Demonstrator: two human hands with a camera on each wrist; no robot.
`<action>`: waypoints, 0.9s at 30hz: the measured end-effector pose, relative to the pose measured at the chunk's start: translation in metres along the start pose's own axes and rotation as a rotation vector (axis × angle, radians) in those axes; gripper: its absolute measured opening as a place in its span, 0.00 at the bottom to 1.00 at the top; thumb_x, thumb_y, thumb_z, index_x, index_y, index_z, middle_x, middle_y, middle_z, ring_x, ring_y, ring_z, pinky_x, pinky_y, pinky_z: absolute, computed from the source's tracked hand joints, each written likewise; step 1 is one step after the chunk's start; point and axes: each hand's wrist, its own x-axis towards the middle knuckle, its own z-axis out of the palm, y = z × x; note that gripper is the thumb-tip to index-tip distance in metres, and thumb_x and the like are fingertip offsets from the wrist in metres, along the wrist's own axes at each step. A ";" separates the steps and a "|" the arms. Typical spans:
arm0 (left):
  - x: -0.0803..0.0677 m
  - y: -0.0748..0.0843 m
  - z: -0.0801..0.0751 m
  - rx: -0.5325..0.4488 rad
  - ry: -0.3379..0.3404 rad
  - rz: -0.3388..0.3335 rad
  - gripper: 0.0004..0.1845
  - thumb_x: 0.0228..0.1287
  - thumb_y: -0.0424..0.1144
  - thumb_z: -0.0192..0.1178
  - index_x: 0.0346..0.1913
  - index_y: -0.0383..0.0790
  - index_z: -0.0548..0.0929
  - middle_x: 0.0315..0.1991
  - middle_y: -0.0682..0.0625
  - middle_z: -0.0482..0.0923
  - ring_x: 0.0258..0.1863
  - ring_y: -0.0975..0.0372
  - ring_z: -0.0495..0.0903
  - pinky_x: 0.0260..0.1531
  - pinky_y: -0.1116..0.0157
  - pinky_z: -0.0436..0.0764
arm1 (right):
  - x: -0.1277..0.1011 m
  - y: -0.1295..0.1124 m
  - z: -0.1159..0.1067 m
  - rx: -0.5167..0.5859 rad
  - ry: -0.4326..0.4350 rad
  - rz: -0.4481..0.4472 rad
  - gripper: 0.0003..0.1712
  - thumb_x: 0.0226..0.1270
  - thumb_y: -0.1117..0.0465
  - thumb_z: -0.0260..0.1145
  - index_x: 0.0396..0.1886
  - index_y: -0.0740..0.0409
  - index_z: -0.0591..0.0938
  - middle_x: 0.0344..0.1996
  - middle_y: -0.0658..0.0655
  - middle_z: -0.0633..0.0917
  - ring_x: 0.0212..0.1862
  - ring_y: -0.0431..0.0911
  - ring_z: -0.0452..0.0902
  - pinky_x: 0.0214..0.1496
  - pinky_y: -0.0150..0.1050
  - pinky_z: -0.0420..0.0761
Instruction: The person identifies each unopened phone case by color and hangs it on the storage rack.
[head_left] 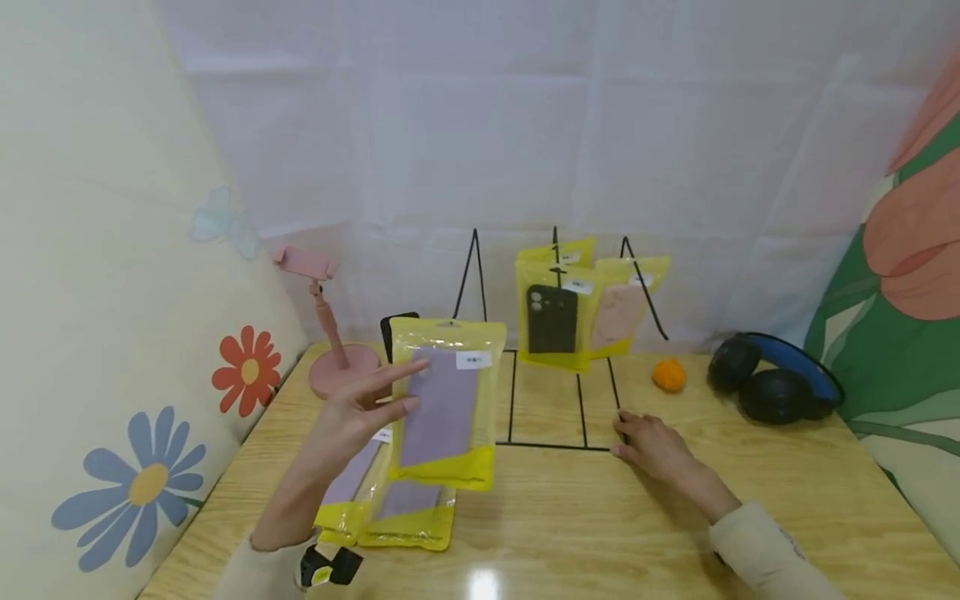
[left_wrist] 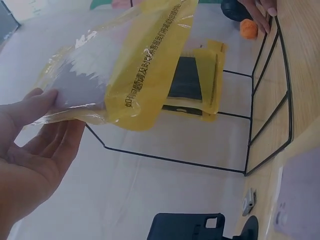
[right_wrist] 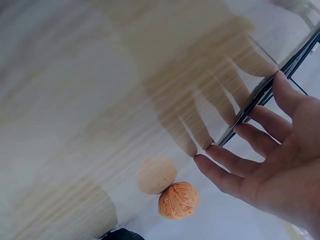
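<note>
Yellow packet (head_left: 447, 408) with lilac phone case, pinched upright by left hand (head_left: 352, 417).

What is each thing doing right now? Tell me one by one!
left hand: raised, pinching the purple case packet
purple case packet: held up off the table
right hand: flat on the table, fingers touching the wire rack
wire rack: standing, two packets hanging on it
black case packet: hanging on the rack
packets on table: lying flat
headphones: lying on the table
orange ball: resting on the table
</note>
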 end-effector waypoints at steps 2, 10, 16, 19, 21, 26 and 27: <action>0.003 -0.002 0.002 0.002 0.010 -0.041 0.26 0.64 0.31 0.61 0.66 0.41 0.74 0.51 0.51 0.76 0.50 0.63 0.71 0.43 0.70 0.79 | 0.000 0.001 0.000 -0.005 0.002 0.001 0.25 0.64 0.57 0.67 0.56 0.69 0.79 0.60 0.71 0.74 0.56 0.72 0.70 0.55 0.65 0.71; 0.011 -0.013 0.005 0.017 0.021 -0.117 0.25 0.66 0.35 0.61 0.66 0.46 0.74 0.44 0.57 0.72 0.41 0.59 0.66 0.36 0.69 0.72 | 0.001 0.004 0.000 -0.018 -0.001 0.006 0.25 0.65 0.56 0.67 0.56 0.68 0.79 0.61 0.70 0.74 0.57 0.72 0.70 0.57 0.64 0.70; 0.022 -0.023 0.004 0.000 0.029 -0.127 0.25 0.66 0.38 0.62 0.66 0.47 0.74 0.56 0.55 0.73 0.51 0.63 0.68 0.45 0.71 0.73 | 0.001 0.005 0.000 -0.020 0.007 -0.013 0.25 0.64 0.57 0.67 0.56 0.69 0.79 0.60 0.71 0.75 0.56 0.71 0.71 0.58 0.63 0.69; 0.030 -0.029 0.002 -0.019 0.039 -0.123 0.26 0.66 0.38 0.62 0.66 0.47 0.74 0.54 0.56 0.74 0.52 0.64 0.67 0.48 0.72 0.73 | 0.001 0.005 0.001 -0.018 0.010 -0.023 0.25 0.64 0.58 0.67 0.56 0.70 0.79 0.60 0.72 0.75 0.57 0.71 0.71 0.59 0.63 0.68; 0.035 -0.034 0.001 -0.019 0.045 -0.125 0.26 0.66 0.38 0.62 0.66 0.48 0.74 0.54 0.58 0.74 0.55 0.65 0.68 0.50 0.72 0.72 | 0.002 0.005 0.002 -0.020 0.011 -0.031 0.25 0.64 0.58 0.67 0.56 0.70 0.79 0.60 0.72 0.74 0.57 0.70 0.71 0.60 0.62 0.68; 0.051 -0.044 -0.001 -0.031 0.047 -0.114 0.26 0.66 0.39 0.61 0.67 0.50 0.74 0.63 0.59 0.71 0.63 0.63 0.66 0.56 0.69 0.72 | 0.002 0.004 0.004 -0.017 0.012 -0.041 0.26 0.64 0.57 0.67 0.56 0.71 0.79 0.60 0.72 0.74 0.58 0.70 0.71 0.61 0.61 0.67; 0.054 -0.046 -0.001 -0.037 0.052 -0.106 0.26 0.66 0.38 0.62 0.67 0.49 0.74 0.62 0.59 0.71 0.60 0.63 0.67 0.55 0.69 0.72 | 0.002 0.004 0.004 -0.015 0.013 -0.042 0.26 0.64 0.57 0.67 0.56 0.71 0.79 0.60 0.72 0.74 0.58 0.70 0.71 0.61 0.61 0.67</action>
